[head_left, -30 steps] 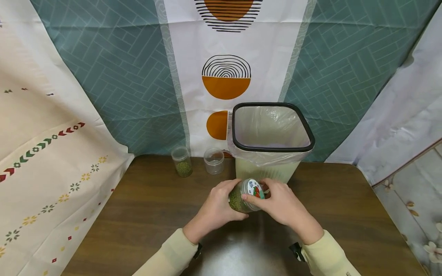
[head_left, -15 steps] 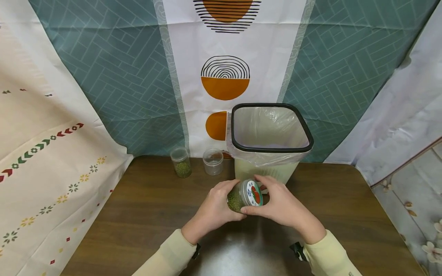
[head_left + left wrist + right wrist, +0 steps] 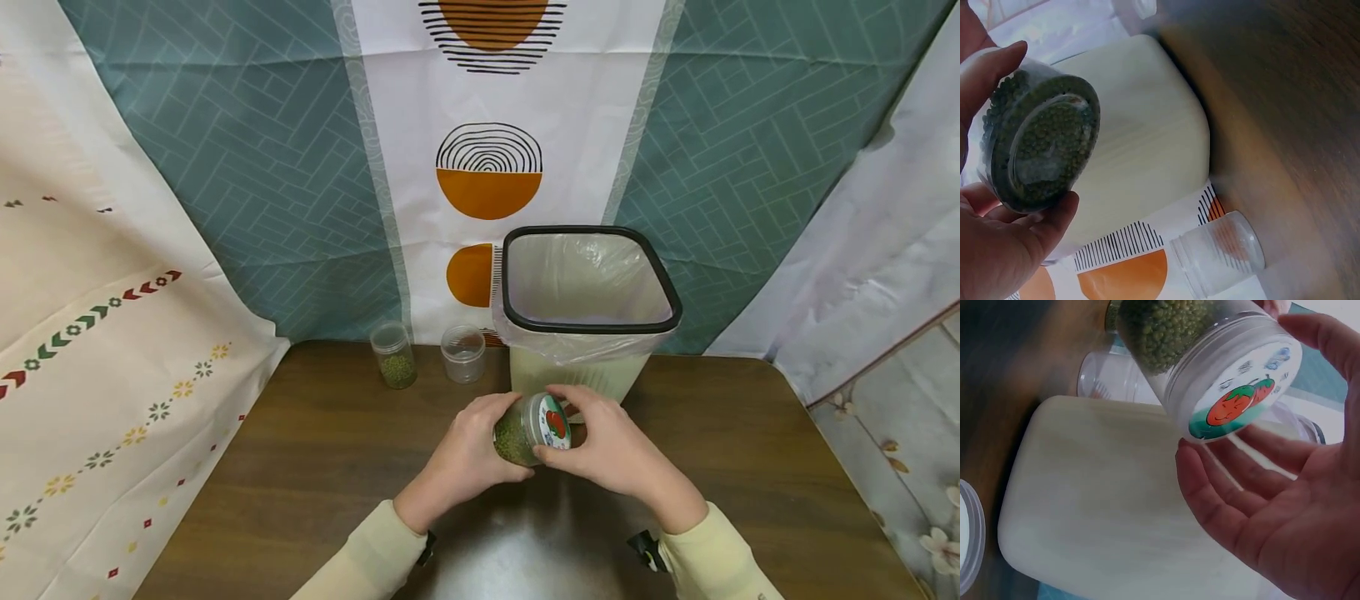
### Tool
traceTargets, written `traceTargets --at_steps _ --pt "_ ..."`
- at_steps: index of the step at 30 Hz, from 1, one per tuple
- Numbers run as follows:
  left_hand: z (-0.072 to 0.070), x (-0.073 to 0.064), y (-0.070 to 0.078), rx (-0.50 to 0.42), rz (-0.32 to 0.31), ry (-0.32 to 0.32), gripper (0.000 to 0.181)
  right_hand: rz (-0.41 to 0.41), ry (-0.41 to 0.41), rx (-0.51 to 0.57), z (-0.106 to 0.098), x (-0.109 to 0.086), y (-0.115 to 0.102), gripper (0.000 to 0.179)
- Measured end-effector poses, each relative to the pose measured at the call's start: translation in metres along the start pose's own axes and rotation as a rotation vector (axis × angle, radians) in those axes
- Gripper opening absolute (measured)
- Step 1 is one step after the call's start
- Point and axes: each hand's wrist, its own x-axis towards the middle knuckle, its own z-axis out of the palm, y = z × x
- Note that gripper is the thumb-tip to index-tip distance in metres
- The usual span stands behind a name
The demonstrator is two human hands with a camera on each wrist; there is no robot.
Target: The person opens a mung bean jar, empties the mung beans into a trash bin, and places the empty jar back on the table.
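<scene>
My left hand (image 3: pixel 472 442) grips a clear plastic jar (image 3: pixel 513 435) round its body, thumb on one side and fingers on the other. Small green beans, like mung beans, show through its base in the left wrist view. The jar is tilted above the table, its lid (image 3: pixel 555 422) facing right. This lid carries a white and green label with red cartoon fruit. My right hand (image 3: pixel 611 442) pinches the lid's rim between thumb and fingertips; the right wrist view shows the palm facing the lid (image 3: pixel 1241 394) with space between them.
Behind the hands stands a cream bin (image 3: pixel 585 362) with a black rim and plastic liner. Left of it are an empty clear jar (image 3: pixel 464 358) and a jar partly filled with green beans (image 3: pixel 396 358). A round clear lid (image 3: pixel 969 537) lies beside the bin.
The picture on the lid has turned to a different angle, and my right fingers and thumb have shifted round its rim. The left hand keeps its grip on the jar.
</scene>
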Motion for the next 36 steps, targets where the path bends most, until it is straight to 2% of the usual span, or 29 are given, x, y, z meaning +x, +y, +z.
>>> traceTargets --at_steps 3,7,9,12,16,21,23,26,30,33,36 --pt "0.000 0.000 -0.001 0.002 -0.005 0.014 0.092 -0.018 0.005 -0.034 -0.001 -0.001 -0.001 0.082" --pt "0.000 0.001 0.000 0.001 0.000 0.019 0.093 0.144 0.026 -0.027 0.000 0.002 -0.004 0.088" --pt "-0.001 0.001 0.001 0.002 0.011 0.019 0.093 0.227 0.037 -0.008 0.001 0.005 -0.005 0.083" --pt "-0.001 0.002 0.002 0.004 0.022 0.019 0.092 0.275 0.025 0.008 0.000 0.007 -0.004 0.072" --pt "-0.002 0.002 0.003 0.007 0.023 0.014 0.092 0.234 -0.013 0.070 -0.002 0.006 -0.003 0.065" --pt "-0.004 0.003 0.003 0.010 0.011 0.022 0.091 0.142 -0.038 0.062 -0.005 0.006 -0.002 0.080" --pt "-0.004 0.003 0.004 0.008 0.013 0.031 0.092 0.150 -0.024 0.036 -0.006 0.007 -0.003 0.083" --pt "-0.004 0.002 0.005 0.006 0.022 0.033 0.092 0.221 0.022 -0.004 -0.007 0.010 -0.006 0.081" --pt "-0.002 0.001 0.005 0.011 0.018 0.024 0.092 0.285 0.006 -0.025 -0.005 0.011 -0.008 0.071" --pt "-0.001 0.000 0.004 0.015 0.008 0.018 0.092 0.279 -0.029 0.009 -0.004 0.010 -0.007 0.064" --pt "-0.002 0.001 0.002 0.017 0.004 0.015 0.092 0.234 -0.030 0.027 -0.004 0.009 -0.006 0.063"
